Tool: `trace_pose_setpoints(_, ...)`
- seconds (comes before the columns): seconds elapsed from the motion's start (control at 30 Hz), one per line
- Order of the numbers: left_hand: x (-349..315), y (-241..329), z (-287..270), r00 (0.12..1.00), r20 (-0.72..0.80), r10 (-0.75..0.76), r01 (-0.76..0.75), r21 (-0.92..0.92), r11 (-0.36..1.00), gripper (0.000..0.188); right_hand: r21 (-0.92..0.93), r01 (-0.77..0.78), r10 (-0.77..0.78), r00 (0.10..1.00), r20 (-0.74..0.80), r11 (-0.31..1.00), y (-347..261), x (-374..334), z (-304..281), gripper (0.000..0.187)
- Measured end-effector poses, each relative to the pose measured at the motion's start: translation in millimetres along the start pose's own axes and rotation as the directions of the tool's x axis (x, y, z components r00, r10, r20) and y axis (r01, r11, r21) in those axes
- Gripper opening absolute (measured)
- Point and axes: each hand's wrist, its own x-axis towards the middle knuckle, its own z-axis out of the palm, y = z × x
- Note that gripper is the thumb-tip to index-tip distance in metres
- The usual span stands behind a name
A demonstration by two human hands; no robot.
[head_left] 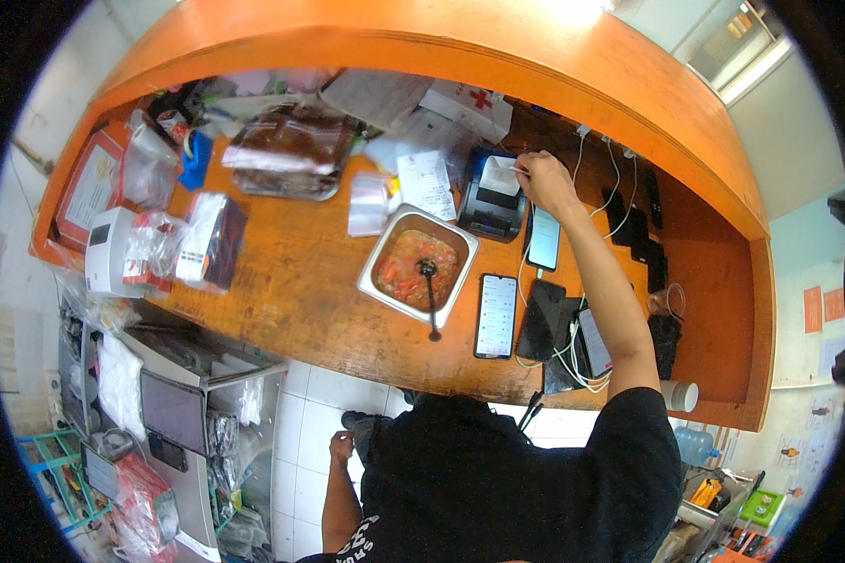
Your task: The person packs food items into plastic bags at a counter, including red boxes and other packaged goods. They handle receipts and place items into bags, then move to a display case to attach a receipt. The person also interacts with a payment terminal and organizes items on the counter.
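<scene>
My right hand (pixel 546 180) reaches far over the orange counter, its fingers pinched on a white paper slip (pixel 503 175). That slip stands out of the top of a black receipt printer (pixel 491 214). Down by my side, away from the counter, my left hand (pixel 342 447) hangs with its fingers curled in and nothing visible in them. Just below the printer lies a lit phone (pixel 543 238), and another lit phone (pixel 495 316) is nearer to me. A square metal pan (pixel 370 283) of chunky red sauce, with a black ladle (pixel 429 281) resting in it, sits to the left.
A printed receipt (pixel 426 185) and clear plastic bags (pixel 369 205) lie behind the pan. Brown wrapped packs (pixel 291 150) fill the back left. Dark phones (pixel 541 324) and white cables (pixel 573 349) crowd the right. A raised orange ledge (pixel 422 47) curves round the counter.
</scene>
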Motion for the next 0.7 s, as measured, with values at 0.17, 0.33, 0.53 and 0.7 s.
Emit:
trace_pose_setpoints(0.17,-2.5,-0.1,1.9,1.000,0.023,0.022,-0.021,-0.055,0.998,0.033,0.008,0.033,-0.032,0.999,-0.042,0.999,-2.7,-2.9,-0.2,0.011)
trace_pose_setpoints(0.33,-5.2,1.5,1.5,0.996,0.008,-0.089,0.089,-0.062,0.994,0.030,-0.002,0.017,-0.017,1.000,-0.023,1.000,-5.5,-9.7,-3.7,0.012)
trace_pose_setpoints(0.53,6.6,-0.5,6.4,0.989,-0.035,-0.142,0.145,0.121,0.982,0.030,0.008,0.018,-0.017,1.000,-0.025,1.000,-6.6,-14.3,-6.4,0.013)
trace_pose_setpoints(0.7,14.6,-6.8,5.0,1.000,0.010,-0.021,0.021,0.043,0.999,0.022,0.001,0.023,-0.023,1.000,-0.021,1.000,-4.6,-15.5,-7.5,0.013)
